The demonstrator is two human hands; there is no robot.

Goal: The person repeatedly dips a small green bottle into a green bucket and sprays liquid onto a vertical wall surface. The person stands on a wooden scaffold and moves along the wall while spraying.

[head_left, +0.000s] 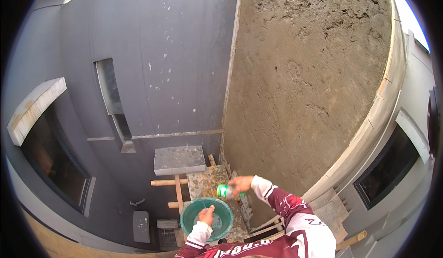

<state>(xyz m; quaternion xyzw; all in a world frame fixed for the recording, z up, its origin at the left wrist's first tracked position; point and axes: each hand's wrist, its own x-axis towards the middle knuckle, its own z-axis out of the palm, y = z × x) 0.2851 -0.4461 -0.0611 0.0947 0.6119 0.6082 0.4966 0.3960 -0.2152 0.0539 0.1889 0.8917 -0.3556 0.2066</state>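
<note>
My right hand [242, 185] is wrapped around a small clear plastic bottle [224, 191] with a green label. The bottle lies tipped sideways, one end pointing left, just above the far right rim of a round green tub [187, 218]. Over the tub's middle is my left hand [206, 215], its fingers closed with the thumb on top. Whatever it may hold is too small to make out. Inside the tub the bottom looks pale and wet. A mortar-stained board [203, 180] carries the tub.
Beyond the board rises a wet, rough mortar wall [304, 91], beside a grey painted wall [189, 64]. Wooden poles [169, 182] stick out left of the board, over a drop. A grey ledge [179, 160] juts out at its far left. Another pole [353, 240] lies at lower right.
</note>
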